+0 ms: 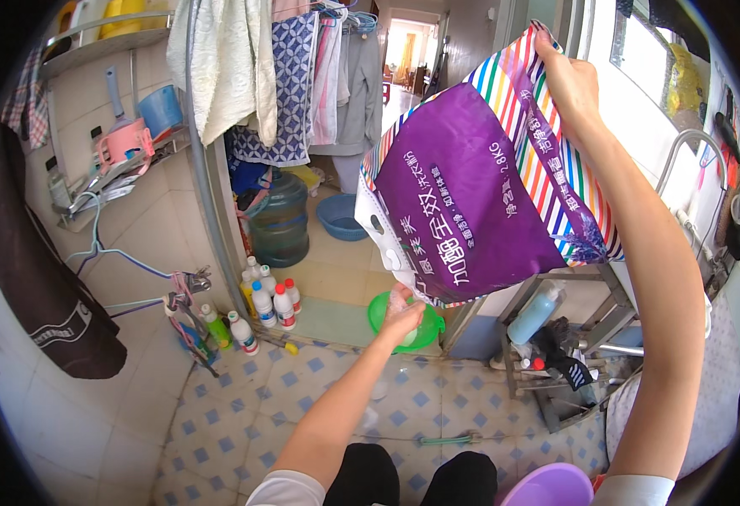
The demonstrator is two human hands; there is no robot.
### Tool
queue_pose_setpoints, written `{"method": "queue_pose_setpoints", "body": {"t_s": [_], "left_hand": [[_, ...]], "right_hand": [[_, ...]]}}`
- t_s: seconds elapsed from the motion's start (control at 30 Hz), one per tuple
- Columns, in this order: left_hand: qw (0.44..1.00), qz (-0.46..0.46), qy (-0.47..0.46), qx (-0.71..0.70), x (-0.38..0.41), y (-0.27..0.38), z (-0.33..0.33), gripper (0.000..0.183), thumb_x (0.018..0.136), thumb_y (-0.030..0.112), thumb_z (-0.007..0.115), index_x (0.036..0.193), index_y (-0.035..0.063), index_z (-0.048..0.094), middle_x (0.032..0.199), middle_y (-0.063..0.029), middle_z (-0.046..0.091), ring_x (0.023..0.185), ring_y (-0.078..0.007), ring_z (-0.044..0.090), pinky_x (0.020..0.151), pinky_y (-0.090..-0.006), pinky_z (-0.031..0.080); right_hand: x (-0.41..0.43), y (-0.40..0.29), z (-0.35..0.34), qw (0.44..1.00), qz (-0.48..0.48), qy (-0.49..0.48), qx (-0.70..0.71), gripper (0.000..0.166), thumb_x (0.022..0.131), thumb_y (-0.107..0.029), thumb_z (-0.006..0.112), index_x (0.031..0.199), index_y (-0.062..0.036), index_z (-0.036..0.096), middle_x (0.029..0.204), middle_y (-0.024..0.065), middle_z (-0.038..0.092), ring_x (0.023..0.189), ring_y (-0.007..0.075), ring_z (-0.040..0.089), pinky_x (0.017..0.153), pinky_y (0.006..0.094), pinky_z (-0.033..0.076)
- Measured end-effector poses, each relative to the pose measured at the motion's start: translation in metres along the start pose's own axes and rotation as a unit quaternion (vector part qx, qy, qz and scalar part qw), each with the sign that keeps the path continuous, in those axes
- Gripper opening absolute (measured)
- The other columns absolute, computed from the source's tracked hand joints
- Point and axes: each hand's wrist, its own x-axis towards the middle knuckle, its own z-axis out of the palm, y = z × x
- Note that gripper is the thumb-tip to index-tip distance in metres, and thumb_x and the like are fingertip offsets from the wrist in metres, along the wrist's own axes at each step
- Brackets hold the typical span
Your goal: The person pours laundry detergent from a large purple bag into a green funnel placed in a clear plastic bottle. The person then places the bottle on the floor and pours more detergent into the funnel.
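A large purple plastic detergent bag (452, 183) with rainbow-striped sides hangs tilted before me, and bears white writing. My right hand (563, 73) grips its raised upper corner. At the bag's lowest corner is my left hand (401, 316), with fingers curled and whitish residue on the skin. It touches or nearly touches the bag; whether it grips the corner cannot be told. Directly under that hand, a green plastic basin (433, 332) sits on the doorway threshold, partly hidden by the hand and bag. The bag's mouth is not clearly visible.
Several plastic bottles (284, 307) stand left of the basin. A metal rack (534, 386) with a spray bottle (534, 316) is at right. Near my knees sits a purple basin (550, 487). Hangers (95, 250) jut from the left wall; towels (281, 88) hang by the doorway.
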Motion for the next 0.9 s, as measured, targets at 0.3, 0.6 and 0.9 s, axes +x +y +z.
{"method": "queue_pose_setpoints", "body": {"t_s": [0.3,0.6,0.9], "left_hand": [[0.962,-0.001,0.128,0.243,0.019,-0.047,0.008,0.042,0.067,0.014,0.056,0.104,0.0000,0.042,0.099,-0.0135,0.050,0.085,-0.0237,0.051,0.073,-0.0332,0.041],[0.964,0.008,0.091,0.250,0.025,-0.036,-0.004,0.042,0.071,0.006,0.049,0.109,0.0009,0.033,0.089,-0.0129,0.050,0.072,-0.0197,0.054,0.059,-0.0300,0.044],[0.947,0.075,0.311,0.037,-0.038,-0.023,0.035,0.048,0.077,0.019,0.059,0.107,-0.0051,0.031,0.087,-0.0167,0.051,0.078,-0.0217,0.057,0.064,-0.0315,0.050]], "right_hand": [[-0.009,0.004,0.004,0.997,-0.043,0.008,-0.058,0.055,0.069,-0.046,0.052,0.063,0.0087,0.058,0.064,0.0163,0.057,0.063,0.0224,0.054,0.061,0.0326,0.040],[-0.019,-0.011,0.004,0.995,-0.066,0.011,-0.080,0.059,0.074,-0.051,0.049,0.065,0.0058,0.058,0.062,0.0127,0.057,0.056,0.0186,0.055,0.057,0.0300,0.042],[-0.018,-0.001,0.007,0.997,-0.056,0.021,-0.057,0.059,0.073,-0.052,0.049,0.059,0.0059,0.055,0.062,0.0155,0.057,0.060,0.0222,0.054,0.062,0.0345,0.040]]}}
